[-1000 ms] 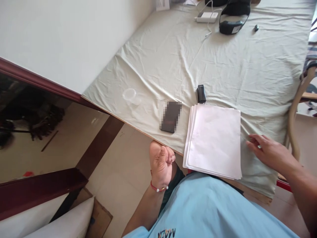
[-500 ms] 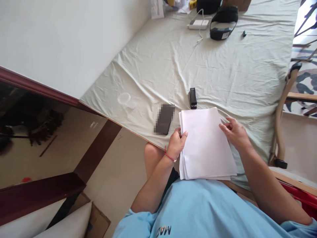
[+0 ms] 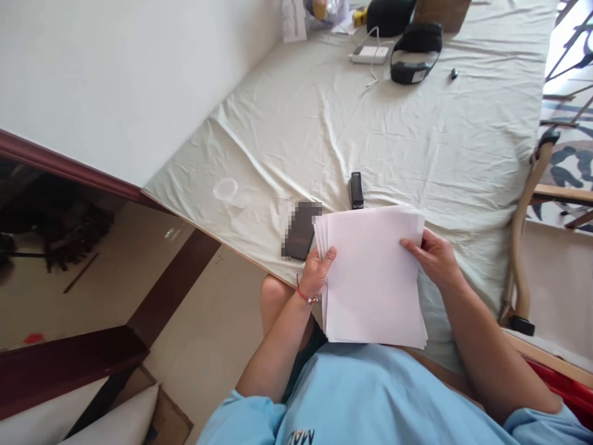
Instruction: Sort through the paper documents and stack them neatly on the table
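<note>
A stack of white paper sheets point(image 3: 373, 278) is held between my two hands at the near edge of the table, its left edges fanned slightly apart. My left hand point(image 3: 319, 272) grips the left side, thumb on top and fingers underneath. On the upper right edge, my right hand point(image 3: 430, 253) pinches the sheets with its thumb over the top; its other fingers are partly hidden behind the paper. Just beyond the stack lies a black stapler point(image 3: 356, 190). A dark phone point(image 3: 302, 232) lies left of the paper, close to my left hand.
A clear round lid point(image 3: 225, 189) lies on the cloth-covered table point(image 3: 278, 142) at left. Farther back are a white box with a cable point(image 3: 369, 55), a black strapped headset point(image 3: 416, 55) and a small dark object point(image 3: 453, 73). A chair arm point(image 3: 523, 247) stands at right.
My right hand has closed on the right edge of the paper. The stack has shifted a little left, and its left edges are more fanned out.
</note>
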Demonstrator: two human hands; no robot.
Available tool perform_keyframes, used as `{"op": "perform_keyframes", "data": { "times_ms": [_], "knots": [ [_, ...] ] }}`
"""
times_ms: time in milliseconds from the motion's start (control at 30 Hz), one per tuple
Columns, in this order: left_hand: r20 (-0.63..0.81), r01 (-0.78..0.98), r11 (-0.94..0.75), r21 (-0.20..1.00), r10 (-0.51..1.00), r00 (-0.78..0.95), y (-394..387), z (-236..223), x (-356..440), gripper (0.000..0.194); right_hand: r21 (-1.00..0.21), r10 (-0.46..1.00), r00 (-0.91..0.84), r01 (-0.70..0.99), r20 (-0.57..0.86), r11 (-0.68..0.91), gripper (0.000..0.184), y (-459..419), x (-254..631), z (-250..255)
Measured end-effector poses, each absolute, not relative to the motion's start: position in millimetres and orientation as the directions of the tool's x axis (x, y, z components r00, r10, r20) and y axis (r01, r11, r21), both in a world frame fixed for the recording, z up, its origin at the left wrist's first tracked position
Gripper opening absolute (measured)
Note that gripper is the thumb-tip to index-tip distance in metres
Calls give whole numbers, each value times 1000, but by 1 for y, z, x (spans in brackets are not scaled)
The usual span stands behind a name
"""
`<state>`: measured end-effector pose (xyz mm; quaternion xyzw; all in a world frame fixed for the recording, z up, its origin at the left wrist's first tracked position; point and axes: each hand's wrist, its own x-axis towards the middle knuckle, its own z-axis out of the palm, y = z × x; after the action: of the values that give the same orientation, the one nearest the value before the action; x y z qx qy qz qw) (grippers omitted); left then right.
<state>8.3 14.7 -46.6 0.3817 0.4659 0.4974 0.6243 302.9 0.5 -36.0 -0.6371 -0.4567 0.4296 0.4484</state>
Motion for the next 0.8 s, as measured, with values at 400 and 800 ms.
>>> {"op": "perform_keyframes", "data": {
  "times_ms": [400, 800],
  "knots": [
    [-87, -199, 75, 977, 995, -51, 15, -72, -1, 71, -951, 850, 526, 275, 23, -144, 42, 1, 306, -68],
    [4, 62, -1, 998, 999, -47, 13, -70, -3, 42, -981, 797, 597, 81, -95, -177, 41, 4, 319, -52]
  ]
}}
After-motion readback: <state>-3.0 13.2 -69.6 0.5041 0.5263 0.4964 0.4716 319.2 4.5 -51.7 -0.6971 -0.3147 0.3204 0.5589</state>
